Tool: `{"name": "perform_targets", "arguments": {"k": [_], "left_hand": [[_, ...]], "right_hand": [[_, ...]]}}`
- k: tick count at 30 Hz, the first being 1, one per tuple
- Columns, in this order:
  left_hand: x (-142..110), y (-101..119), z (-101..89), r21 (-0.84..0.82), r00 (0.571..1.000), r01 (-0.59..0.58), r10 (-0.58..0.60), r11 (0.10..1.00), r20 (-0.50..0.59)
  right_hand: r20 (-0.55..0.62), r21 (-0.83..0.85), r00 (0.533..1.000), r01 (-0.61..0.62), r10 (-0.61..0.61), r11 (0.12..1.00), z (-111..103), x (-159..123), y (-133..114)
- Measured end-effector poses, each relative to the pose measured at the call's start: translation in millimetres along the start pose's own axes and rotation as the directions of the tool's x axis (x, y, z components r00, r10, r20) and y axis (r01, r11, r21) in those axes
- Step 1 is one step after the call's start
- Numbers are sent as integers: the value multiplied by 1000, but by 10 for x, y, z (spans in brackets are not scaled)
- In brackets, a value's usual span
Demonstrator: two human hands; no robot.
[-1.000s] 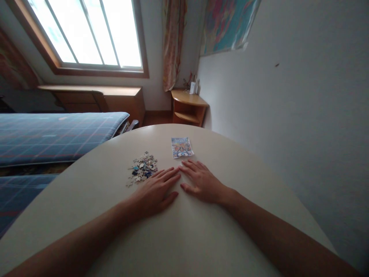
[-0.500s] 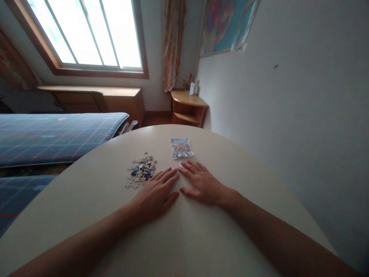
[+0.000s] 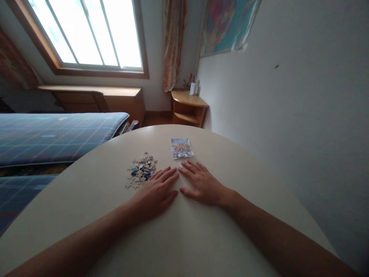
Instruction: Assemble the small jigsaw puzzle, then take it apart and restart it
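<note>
Two bare hands lie palm down on a pale round table [image 3: 201,238], fingers loosely extended, holding nothing. The left hand [image 3: 155,194] is just beside a pile of loose puzzle pieces [image 3: 141,169] on the left; the right hand [image 3: 203,184] is near a small colourful picture sheet [image 3: 181,148], which lies slightly farther away.

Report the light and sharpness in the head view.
Head view: window blown out to white; wall dim; faint sheen near the far edge of the table; print on the card too small and soft to read.
</note>
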State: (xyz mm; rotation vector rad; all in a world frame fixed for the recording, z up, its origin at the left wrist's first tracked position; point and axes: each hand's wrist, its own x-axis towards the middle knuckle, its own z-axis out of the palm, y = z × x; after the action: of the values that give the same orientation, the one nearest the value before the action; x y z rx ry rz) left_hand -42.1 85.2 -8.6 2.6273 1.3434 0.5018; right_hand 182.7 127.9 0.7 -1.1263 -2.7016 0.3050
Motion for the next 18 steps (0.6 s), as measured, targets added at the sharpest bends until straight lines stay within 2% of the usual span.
{"name": "perform_targets", "arguments": {"k": [6, 10, 13, 15, 18], "left_hand": [[-1, 5, 6, -4, 1000, -6, 6, 1000, 9], [-6, 1, -3, 88, 999, 24, -21, 996, -28], [-4, -83, -27, 203, 977, 168, -135, 965, -168], [3, -189, -47, 250, 936, 305, -241, 919, -256], [24, -376, -73, 267, 872, 466, -386, 844, -301]], "right_hand": [[8, -10, 1000, -5, 5, 1000, 12, 3, 9], [9, -11, 1000, -9, 10, 1000, 0, 3, 0], [14, -12, 1000, -13, 13, 1000, -10, 1, -5], [15, -12, 1000, -13, 13, 1000, -12, -1, -4], [15, -5, 1000, -10, 10, 1000, -17, -2, -3]]}}
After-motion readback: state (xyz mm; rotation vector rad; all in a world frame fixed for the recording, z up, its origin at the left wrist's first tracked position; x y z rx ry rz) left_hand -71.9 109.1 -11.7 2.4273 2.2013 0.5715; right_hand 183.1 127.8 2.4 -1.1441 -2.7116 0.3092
